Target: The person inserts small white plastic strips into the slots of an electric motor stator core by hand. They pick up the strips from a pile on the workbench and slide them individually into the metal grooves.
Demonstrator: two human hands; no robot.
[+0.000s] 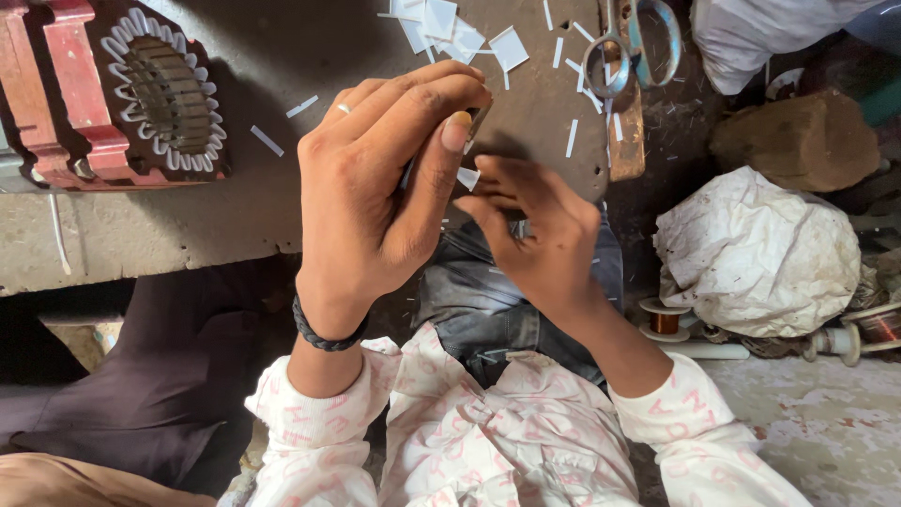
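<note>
Pink-printed sleeves (450, 441) nearest. Far left, a red motor housing (122, 94) sits on the bench (141, 235). Left hand (375, 197), closed, pinches a small white strip (467, 176) between thumb and fingers at centre. Right hand (535, 230), fingers curled, touches the same strip; its grip cannot be made out. Scissors (629, 42) far right, white bundle (751, 253) beyond.

At the bench's (235, 216) left end you have the motor stator (141, 94); scissors (629, 47) lie at its right edge, cut paper strips (450, 33) between them at the far edge.
</note>
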